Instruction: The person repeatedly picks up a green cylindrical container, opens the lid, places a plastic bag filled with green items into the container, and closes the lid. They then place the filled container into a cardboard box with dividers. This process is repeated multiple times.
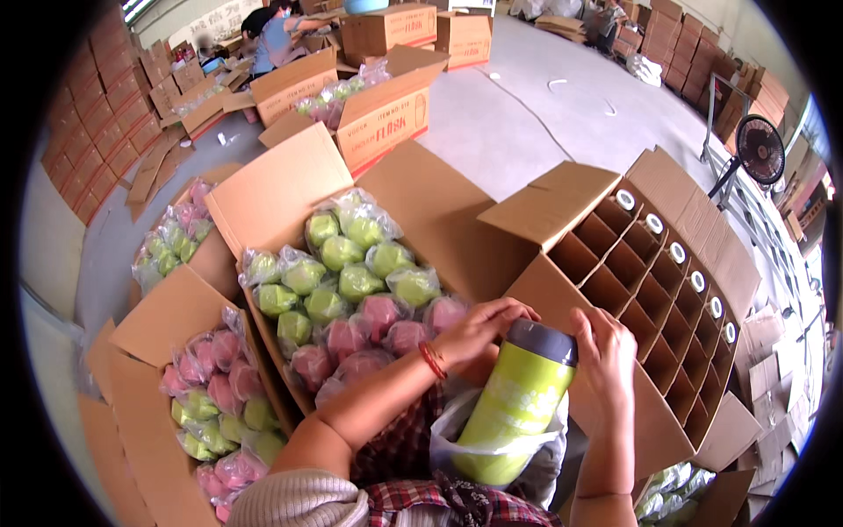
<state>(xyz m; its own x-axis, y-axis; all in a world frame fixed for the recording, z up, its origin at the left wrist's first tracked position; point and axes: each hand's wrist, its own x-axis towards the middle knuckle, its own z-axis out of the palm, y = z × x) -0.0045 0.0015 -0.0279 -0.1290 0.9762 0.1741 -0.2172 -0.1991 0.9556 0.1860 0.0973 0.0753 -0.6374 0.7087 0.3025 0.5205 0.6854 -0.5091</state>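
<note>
A lime-green vacuum flask (517, 402) with a white floral pattern leans in front of my body, its dark grey lid (541, 341) uppermost. Its lower part sits inside a translucent plastic bag (461, 435) whose rim is bunched around it. My left hand (484, 329), a red bracelet at the wrist, grips the lid's left side; some of its fingers are hidden. At the lid's right edge, my right hand (606, 349) holds on with bent fingers. Just beyond that hand stands an open carton (560, 309) with cardboard dividers.
White round tops (677, 252) line the divided carton's far row. Cartons of bagged green (361, 282) and pink items (346, 339) stand at left, flaps spread. Several bagged items (675, 491) lie low at right. Farther off are a fan (760, 149), stacked cartons (99, 112) and a co-worker (273, 43).
</note>
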